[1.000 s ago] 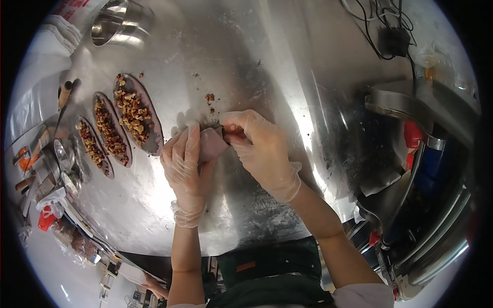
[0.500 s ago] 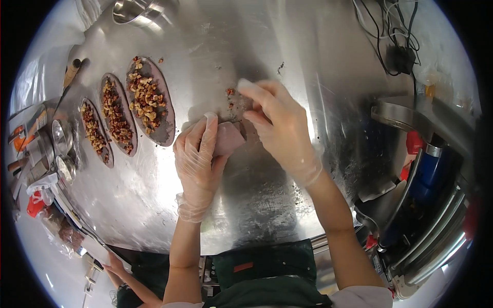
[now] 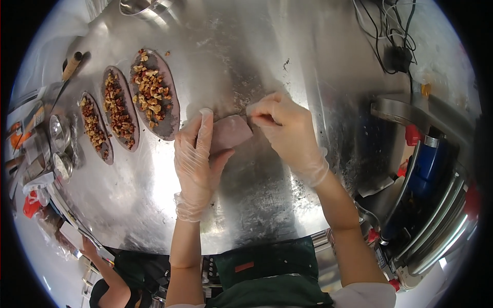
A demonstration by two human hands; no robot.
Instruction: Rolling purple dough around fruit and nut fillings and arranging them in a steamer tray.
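A mauve piece of dough [image 3: 232, 134], folded or rolled into a thick block, lies on the steel table. Around its left end my left hand [image 3: 196, 154], in a clear plastic glove, is closed, with thumb and fingers on either side. My right hand [image 3: 282, 126], gloved too, is beside the dough's right end, its fingers pinched together; what they hold is hidden. To the left lie three long ovals of mauve dough, the largest [image 3: 173, 110] nearest my hands, with chopped nuts [image 3: 151, 92] and a dark spread on top.
A steel bowl [image 3: 141, 7] stands at the far edge. At far left are a wooden-handled knife [image 3: 72, 65] and small metal bowls [image 3: 59, 132]. Black cables [image 3: 398, 57] and a steel ring [image 3: 393, 110] lie to the right. A co-worker's arm [image 3: 105, 269] shows at lower left.
My right hand has come down to the dough's right end and its fingers have closed. The nut crumbs beyond the dough no longer show. More of the dough is visible.
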